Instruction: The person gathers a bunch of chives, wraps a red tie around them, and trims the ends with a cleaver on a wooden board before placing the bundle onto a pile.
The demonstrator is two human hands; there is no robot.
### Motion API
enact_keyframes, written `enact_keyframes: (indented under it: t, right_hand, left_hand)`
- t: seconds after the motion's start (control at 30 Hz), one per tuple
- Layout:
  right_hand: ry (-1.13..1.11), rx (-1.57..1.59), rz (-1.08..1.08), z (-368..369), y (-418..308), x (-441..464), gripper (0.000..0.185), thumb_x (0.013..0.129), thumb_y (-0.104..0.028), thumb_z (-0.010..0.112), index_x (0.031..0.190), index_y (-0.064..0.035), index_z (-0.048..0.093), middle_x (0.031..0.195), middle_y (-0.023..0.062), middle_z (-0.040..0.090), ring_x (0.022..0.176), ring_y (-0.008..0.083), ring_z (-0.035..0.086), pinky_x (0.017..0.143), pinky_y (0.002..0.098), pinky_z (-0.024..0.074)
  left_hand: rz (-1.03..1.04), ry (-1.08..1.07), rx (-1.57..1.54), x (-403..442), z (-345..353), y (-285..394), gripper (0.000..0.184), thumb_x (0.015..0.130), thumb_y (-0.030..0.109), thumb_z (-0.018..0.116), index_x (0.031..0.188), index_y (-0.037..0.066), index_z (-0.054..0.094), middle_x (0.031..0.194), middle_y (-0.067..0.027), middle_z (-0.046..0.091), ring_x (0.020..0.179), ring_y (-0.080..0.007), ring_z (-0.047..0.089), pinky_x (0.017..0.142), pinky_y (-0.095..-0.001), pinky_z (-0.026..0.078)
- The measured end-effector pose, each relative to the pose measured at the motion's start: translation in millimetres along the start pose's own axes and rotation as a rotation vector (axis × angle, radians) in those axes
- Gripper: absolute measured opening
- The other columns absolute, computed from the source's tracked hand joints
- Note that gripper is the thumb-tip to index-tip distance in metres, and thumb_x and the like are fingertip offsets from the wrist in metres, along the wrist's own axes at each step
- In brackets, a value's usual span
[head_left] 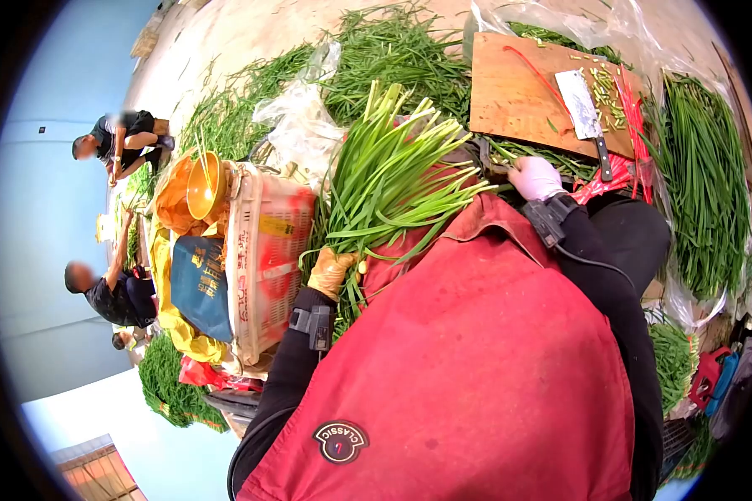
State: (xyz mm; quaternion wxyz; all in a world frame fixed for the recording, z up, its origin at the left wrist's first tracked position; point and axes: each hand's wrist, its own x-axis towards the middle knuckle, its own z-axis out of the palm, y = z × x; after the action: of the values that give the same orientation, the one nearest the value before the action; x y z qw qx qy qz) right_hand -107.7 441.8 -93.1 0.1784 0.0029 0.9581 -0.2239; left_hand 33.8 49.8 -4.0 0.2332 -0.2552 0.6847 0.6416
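Note:
A big bunch of green chives lies across my lap, its pale stem ends pointing up and to the right. My left hand, in a yellow-orange glove, is closed around the leaves at the bunch's lower left. My right hand, in a pale pink-white glove, is closed beside a dark edge just below the cutting board; what its fingers grip is hidden. On the wooden board lie a cleaver with a black handle, chopped stem pieces and red ties.
A white plastic crate with a yellow bowl stands at left. Loose chives cover the floor ahead; bundled chives lie in plastic at right. Two people sit far left, with part of another person visible below.

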Motion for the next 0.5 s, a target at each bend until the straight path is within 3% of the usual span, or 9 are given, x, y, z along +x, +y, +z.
enact_keyframes:
  t: [0.07,0.1,0.17,0.2,0.23,0.4,0.5]
  right_hand:
    - [-0.094,-0.111,0.002,3.5,21.0,-5.3,0.021,0.078,-0.024,0.058,0.088,-0.0084,0.068,0.086,0.0189,0.066,0.085,0.0366,0.063,0.074,0.0437,0.0500]
    - [-0.217,-0.016,0.031,-1.3,27.1,-6.8,0.020,0.076,-0.014,0.061,0.093,-0.0070,0.069,0.095,0.0187,0.066,0.092,0.0348,0.064,0.081,0.0418,0.0501]
    - [0.067,0.234,-0.177,-2.1,21.9,-21.3,0.019,0.076,-0.011,0.062,0.093,-0.0061,0.070,0.092,0.0179,0.066,0.090,0.0338,0.064,0.080,0.0401,0.0502]
    - [0.096,0.311,-0.276,-7.1,19.7,-26.1,0.020,0.077,-0.012,0.062,0.094,-0.0052,0.070,0.090,0.0166,0.066,0.090,0.0328,0.063,0.079,0.0391,0.0501]
    - [0.153,0.373,-0.363,-10.9,10.1,-30.2,0.019,0.079,-0.016,0.064,0.093,-0.0037,0.069,0.088,0.0157,0.066,0.088,0.0325,0.063,0.079,0.0379,0.0503]
    - [-0.265,0.605,-0.280,-7.0,-53.3,-50.7,0.035,0.081,-0.027,0.071,0.106,-0.0028,0.068,0.099,0.0166,0.068,0.093,0.0265,0.066,0.081,0.0335,0.0507]
    - [-0.331,0.721,-0.267,-0.2,-65.4,-48.0,0.023,0.079,-0.013,0.072,0.098,-0.0011,0.068,0.089,0.0142,0.067,0.085,0.0244,0.065,0.077,0.0323,0.0509]
  left_hand:
    - [0.003,-0.003,0.006,-0.4,-1.4,-2.3,0.016,0.081,0.004,0.057,0.094,-0.001,0.065,0.069,-0.0084,0.064,0.046,-0.0146,0.054,0.042,-0.0268,0.043]
    - [-0.002,0.002,-0.002,-0.6,-2.5,-4.0,0.016,0.081,0.005,0.057,0.094,-0.001,0.065,0.069,-0.0084,0.064,0.047,-0.0146,0.054,0.043,-0.0269,0.044]
    - [-0.013,0.013,-0.014,-2.0,0.1,-0.9,0.016,0.081,0.006,0.057,0.093,-0.001,0.065,0.069,-0.0083,0.064,0.047,-0.0146,0.054,0.043,-0.0272,0.044]
    - [-0.023,0.057,-0.029,-5.1,4.9,0.6,0.010,0.080,0.010,0.060,0.082,0.000,0.062,0.064,-0.0064,0.062,0.045,-0.0136,0.052,0.043,-0.0258,0.040]
    - [-0.026,0.050,-0.015,-5.8,7.1,2.0,0.011,0.080,0.010,0.061,0.083,0.000,0.062,0.064,-0.0064,0.062,0.045,-0.0137,0.052,0.043,-0.0258,0.041]
    - [-0.012,-0.048,0.038,-9.9,7.8,16.9,0.014,0.080,0.007,0.063,0.091,-0.002,0.065,0.068,-0.0072,0.063,0.050,-0.0152,0.055,0.050,-0.0269,0.044]
    - [-0.013,-0.086,-0.064,-7.2,1.8,11.0,0.024,0.079,0.005,0.073,0.098,-0.004,0.063,0.070,-0.0094,0.063,0.052,-0.0173,0.057,0.052,-0.0285,0.046]
